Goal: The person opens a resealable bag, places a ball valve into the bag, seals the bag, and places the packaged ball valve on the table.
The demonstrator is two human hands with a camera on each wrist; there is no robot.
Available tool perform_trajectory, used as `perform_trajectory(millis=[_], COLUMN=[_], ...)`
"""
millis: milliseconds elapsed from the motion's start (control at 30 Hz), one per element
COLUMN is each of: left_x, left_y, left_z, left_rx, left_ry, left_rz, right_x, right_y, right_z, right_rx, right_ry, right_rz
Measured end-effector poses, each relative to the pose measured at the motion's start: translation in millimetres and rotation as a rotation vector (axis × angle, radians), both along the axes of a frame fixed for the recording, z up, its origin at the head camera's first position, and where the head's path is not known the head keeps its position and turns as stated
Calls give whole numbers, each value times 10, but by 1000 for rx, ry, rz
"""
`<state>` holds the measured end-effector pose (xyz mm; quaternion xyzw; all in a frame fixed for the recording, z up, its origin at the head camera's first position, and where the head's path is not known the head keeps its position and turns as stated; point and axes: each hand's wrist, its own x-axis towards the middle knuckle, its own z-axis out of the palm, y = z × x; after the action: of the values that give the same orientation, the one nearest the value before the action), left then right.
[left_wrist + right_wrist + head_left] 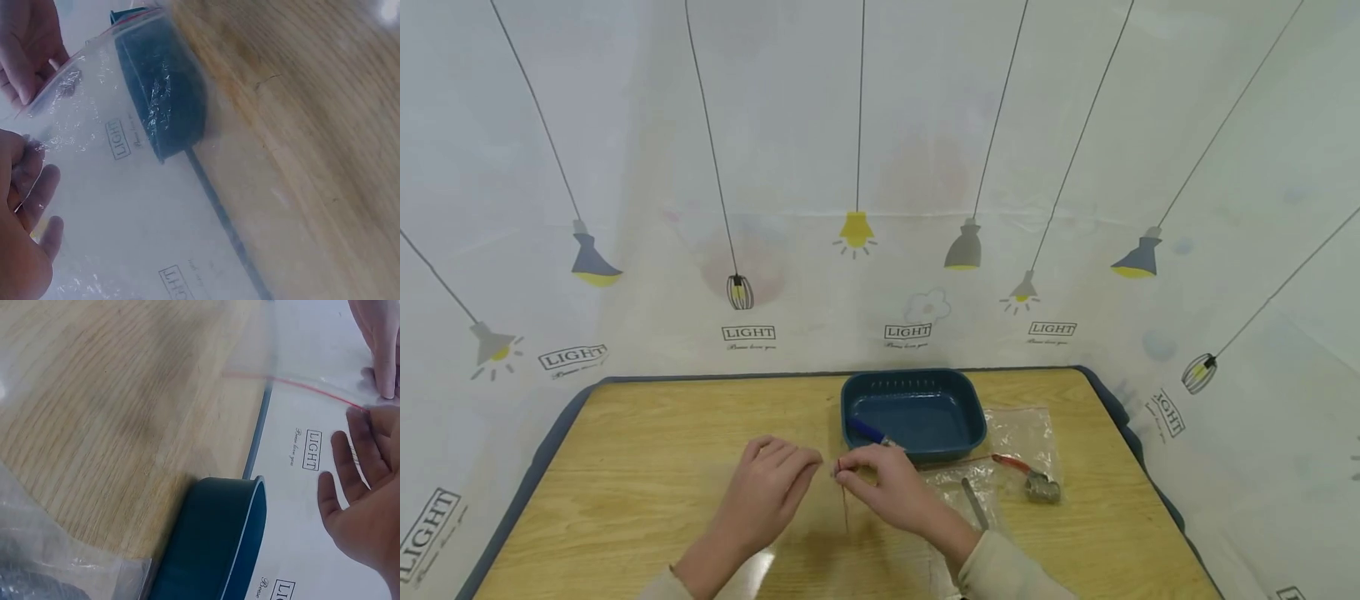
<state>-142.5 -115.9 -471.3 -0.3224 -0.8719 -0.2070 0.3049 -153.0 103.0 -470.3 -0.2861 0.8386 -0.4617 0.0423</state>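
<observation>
A clear zip bag [87, 94] with a red seal strip [312, 391] hangs between my hands. In the head view it is hardly visible except for a thin red line below the right hand. My right hand [887, 483] pinches the bag at its sealed edge. Close beside it, my left hand [767, 487] has its fingertips on the bag's edge, thumb and fingers bent together. Through the film in the left wrist view I see the dark blue tray [162, 81]. Whether anything is inside the bag is hard to tell.
Behind the right hand stands the blue tray, with a blue-handled tool [867, 430] across its near left corner. Right of it, another clear bag [1033, 423] lies under a red-handled tool [1015, 463] with a grey end. A thin grey bar [974, 502] lies nearer.
</observation>
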Motion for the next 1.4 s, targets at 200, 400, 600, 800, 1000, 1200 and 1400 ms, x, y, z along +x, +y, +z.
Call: perform_trajectory(millis=[200, 400, 600, 800, 1000, 1200, 1400], left_x=[-17, -38, -36, -12, -5, 30, 47], left_y=[13, 15, 20, 68, 187, 301, 386], left_z=[39, -49, -122, -134, -74, -28, -4], left_rx=[1, 14, 30, 47, 97, 52, 1], left_ry=[-9, -41, -54, -31, -11, -120, -163], left_rz=[25, 53, 88, 128, 118, 191, 257], right_x=[-13, -8, -3, 10, 23, 22, 18], right_y=[18, 6, -11, -32, -58, -91, -104], right_z=[4, -26, -49, -59, -38, -49, -79], right_rx=[-28, -11, -1, 5, 11, 49, 175], right_ry=[-125, -84, -43, -55, 15, 81, 229], right_rz=[-3, -73, -162, -197, -284, -320, -376])
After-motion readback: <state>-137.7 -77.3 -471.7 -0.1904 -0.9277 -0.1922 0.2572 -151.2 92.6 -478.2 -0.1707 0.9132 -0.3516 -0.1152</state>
